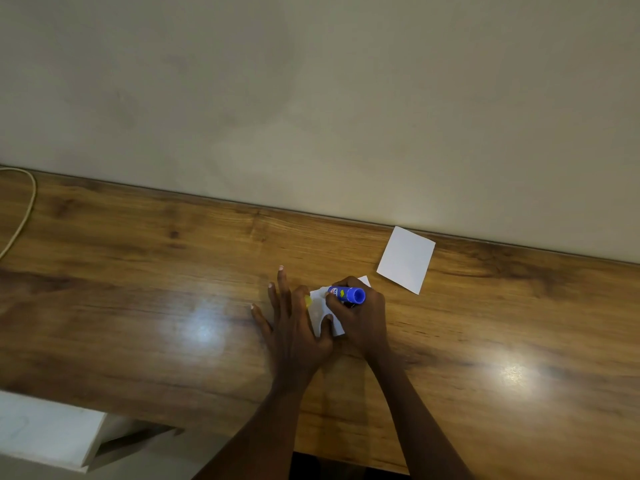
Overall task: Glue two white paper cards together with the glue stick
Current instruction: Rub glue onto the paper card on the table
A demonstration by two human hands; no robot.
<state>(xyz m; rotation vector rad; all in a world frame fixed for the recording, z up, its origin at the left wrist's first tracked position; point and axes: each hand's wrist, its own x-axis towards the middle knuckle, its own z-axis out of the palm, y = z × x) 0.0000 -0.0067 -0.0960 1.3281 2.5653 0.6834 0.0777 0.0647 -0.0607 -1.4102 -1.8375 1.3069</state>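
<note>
Glue stick (pixel 346 294) is clasped in the right hand (pixel 360 317), apparently rubbed on the card (pixel 320 311) pinned flat by the open left hand (pixel 294 323); joining the second card (pixel 406 259), upper right, remains.

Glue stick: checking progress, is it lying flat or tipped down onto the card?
Tipped down: the right hand angles the glue stick, base raised, toward the card.
</note>
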